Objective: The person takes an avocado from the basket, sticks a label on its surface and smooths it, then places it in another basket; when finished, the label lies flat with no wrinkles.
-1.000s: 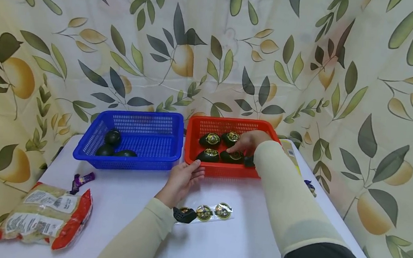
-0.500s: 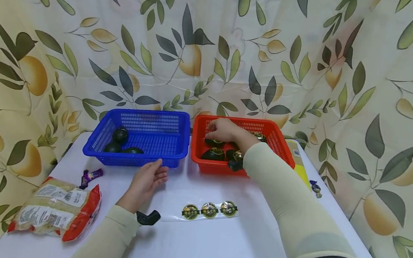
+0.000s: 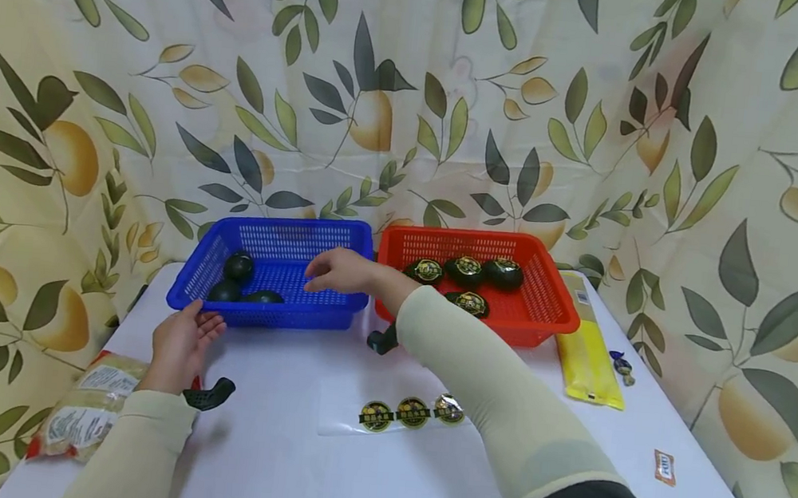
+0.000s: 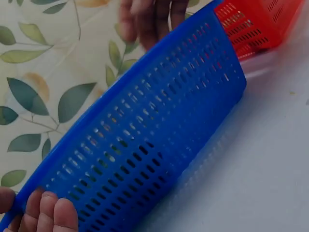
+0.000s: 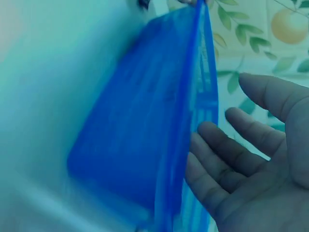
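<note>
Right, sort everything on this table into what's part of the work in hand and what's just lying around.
In hand:
- blue basket, left hand at its near left corner, right hand over it
- dark eggs in it
- red basket with labelled eggs
- sticker strip

Lying about:
- snack bag
- yellow packet
- wrapped candy

Open table (image 3: 265, 444) before both baskets (image 3: 270, 313)

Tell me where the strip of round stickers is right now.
In the head view the strip of round stickers lies flat on the white table, near the middle, in front of the gap between the blue basket and the red basket, beside the right sleeve.
</note>
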Tool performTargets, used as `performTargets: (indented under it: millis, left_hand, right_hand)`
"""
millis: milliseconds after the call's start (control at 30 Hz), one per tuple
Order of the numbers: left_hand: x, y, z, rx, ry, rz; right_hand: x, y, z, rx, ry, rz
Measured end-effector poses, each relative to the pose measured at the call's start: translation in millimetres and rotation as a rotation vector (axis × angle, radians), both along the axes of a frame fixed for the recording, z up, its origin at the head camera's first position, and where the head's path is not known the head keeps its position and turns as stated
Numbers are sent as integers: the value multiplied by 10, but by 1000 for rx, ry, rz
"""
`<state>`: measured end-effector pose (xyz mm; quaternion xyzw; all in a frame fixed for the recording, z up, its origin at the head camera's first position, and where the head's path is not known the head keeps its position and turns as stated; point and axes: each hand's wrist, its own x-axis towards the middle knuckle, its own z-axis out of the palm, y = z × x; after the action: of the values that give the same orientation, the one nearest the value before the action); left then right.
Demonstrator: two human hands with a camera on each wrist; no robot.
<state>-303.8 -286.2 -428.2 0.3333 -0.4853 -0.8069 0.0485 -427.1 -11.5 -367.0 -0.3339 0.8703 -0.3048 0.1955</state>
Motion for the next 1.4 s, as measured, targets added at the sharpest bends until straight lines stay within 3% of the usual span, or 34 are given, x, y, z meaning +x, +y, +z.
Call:
performTargets:
  millis: [233, 467, 667, 800, 1000, 1067, 1200, 1400]
  left_hand:
    - [-37, 3, -11, -87, -8, -11]
    - [-60, 95, -117, -171, -11, -38]
    - [-62, 101, -122, -196, -9, -39]
    - [-49, 63, -102, -174, -6, -45]
    - [19, -62, -49, -155, 0, -9]
    - [33, -81, -40, -161, -1, -5]
    - [47, -55, -51, -182, -13, -26]
    - [34, 2, -74, -237, -12, -38]
  right_hand:
    - [-52, -461, -42, 43, -151, 36]
    - [-254, -702, -124, 124, -264, 76]
    - [-451, -876, -78, 201, -335, 123]
    - [-579, -1007, -39, 248, -312, 126]
    - [-662, -1255, -11, 248, -174, 166]
    - [-659, -1322, -18, 307, -195, 176]
    - [-625, -1408, -35, 445, -327, 167]
    - [-586, -1497, -41, 612, -381, 181]
